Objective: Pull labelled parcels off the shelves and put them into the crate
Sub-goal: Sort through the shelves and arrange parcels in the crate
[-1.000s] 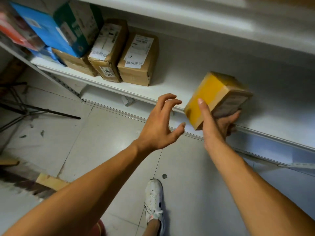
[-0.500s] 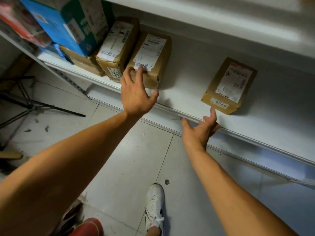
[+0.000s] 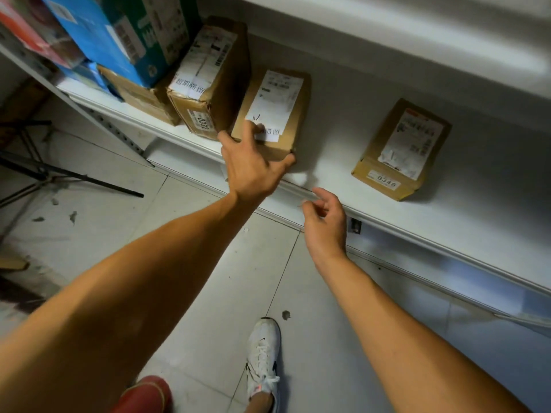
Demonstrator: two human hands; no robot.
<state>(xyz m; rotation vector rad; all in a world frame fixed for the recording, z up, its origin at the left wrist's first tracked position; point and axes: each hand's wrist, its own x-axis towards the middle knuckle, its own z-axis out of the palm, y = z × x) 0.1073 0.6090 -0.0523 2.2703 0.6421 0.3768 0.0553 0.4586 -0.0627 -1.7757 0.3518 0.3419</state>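
Note:
My left hand (image 3: pixel 252 168) grips the near end of a brown labelled parcel (image 3: pixel 275 108) that lies flat on the white shelf (image 3: pixel 337 174), fingers over its top and thumb at its right corner. To its left a taller parcel marked 0332 (image 3: pixel 208 81) leans against other boxes. A third parcel marked 0346 (image 3: pixel 402 150) lies alone to the right on the same shelf. My right hand (image 3: pixel 325 216) hangs in front of the shelf edge with loosely curled fingers, holding nothing. The crate is out of sight.
Blue and green cartons (image 3: pixel 119 34) are stacked at the shelf's left end over another brown box (image 3: pixel 140 96). Another shelf board (image 3: pixel 387 28) hangs close above. Black tripod legs (image 3: pixel 74 177) lie on the tiled floor at left. My white shoe (image 3: pixel 264 353) stands below.
My right hand set the 0346 parcel down on the shelf and drew back to the edge. My left hand reached forward and closed on the middle parcel's near end.

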